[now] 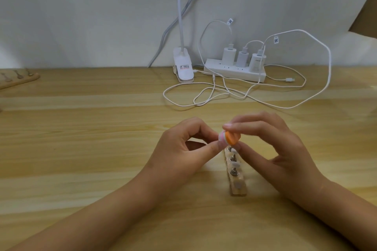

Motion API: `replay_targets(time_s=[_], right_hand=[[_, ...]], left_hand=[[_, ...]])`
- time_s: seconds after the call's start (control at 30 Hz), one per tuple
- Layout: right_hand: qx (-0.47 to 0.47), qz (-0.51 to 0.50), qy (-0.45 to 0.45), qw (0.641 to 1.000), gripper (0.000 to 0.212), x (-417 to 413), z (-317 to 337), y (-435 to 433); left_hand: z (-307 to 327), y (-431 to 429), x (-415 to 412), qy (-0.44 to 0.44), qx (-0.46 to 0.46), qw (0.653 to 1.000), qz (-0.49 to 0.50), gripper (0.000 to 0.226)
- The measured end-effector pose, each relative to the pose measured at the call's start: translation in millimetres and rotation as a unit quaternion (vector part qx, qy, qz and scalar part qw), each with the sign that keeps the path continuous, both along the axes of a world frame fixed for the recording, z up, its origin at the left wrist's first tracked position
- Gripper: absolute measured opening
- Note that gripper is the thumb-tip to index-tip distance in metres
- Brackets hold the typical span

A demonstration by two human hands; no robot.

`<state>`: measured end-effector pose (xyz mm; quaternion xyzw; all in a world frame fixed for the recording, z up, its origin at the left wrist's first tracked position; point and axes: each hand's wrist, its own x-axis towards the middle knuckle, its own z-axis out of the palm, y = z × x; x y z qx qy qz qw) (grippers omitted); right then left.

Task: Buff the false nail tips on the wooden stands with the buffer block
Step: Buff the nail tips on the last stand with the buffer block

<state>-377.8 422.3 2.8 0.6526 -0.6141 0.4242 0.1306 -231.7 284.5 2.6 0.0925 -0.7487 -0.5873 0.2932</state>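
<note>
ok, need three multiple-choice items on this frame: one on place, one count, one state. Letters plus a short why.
1. Where does the wooden stand lie?
A. on the table, just below the left hand and right hand
B. on a shelf
C. in a drawer

2. How many chargers are plugged into the power strip?
A. one
B. three
C. five

3. The buffer block is:
A. lying flat on the table
B. pinched between both hands
C. packed in a box

Answers:
1 A, the stand lies on the wood grain beneath the fingers.
2 B, three white chargers stand in a row.
3 B, fingertips of both hands pinch it above the stand's far end.
</note>
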Motion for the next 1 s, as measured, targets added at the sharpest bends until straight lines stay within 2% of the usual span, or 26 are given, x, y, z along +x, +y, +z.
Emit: replay_targets(time_s=[0.27,0.37,0.5,0.6,0.73,0.87,1.0], right_hand=[[-0.003,0.002,0.022,1.000,0.026,2.7,1.7,-0.5],[0.005,-0.024,-0.007,1.000,0.029,-0.6,2.6,-0.7],[0.000,0.012,0.016,1.000,0.025,4.7,0.9,-0.9],[0.013,-0.017,-0.026,0.999,0.029,0.4,1.8,-1.9],[0.007,0.020,0.000,1.000,0.026,4.8,-0.6,-1.1],[0.015,-0.017,-0.039,0.999,0.029,-0.3,0.6,-1.5],[0.004,0.021,0.012,1.000,0.029,7.1,0.1,-0.6]], left_hand=[[1.7,1.4,0.6,-0.010,0.015,1.000,0.000,0.018],[1.4,1.0,1.2,-0.016,0.022,1.000,-0.003,0.015],[-0.1,-0.4,0.5,-0.014,0.000,1.000,0.003,0.019],[-0.6,-2.0,0.6,-0.027,0.004,1.000,0.000,0.014],[-0.7,-0.1,1.0,-0.020,-0.010,1.000,-0.005,0.022],[0.4,1.3,1.2,-0.028,0.004,1.000,-0.004,0.015],[0.6,1.9,0.7,-0.019,-0.013,1.000,-0.004,0.017]])
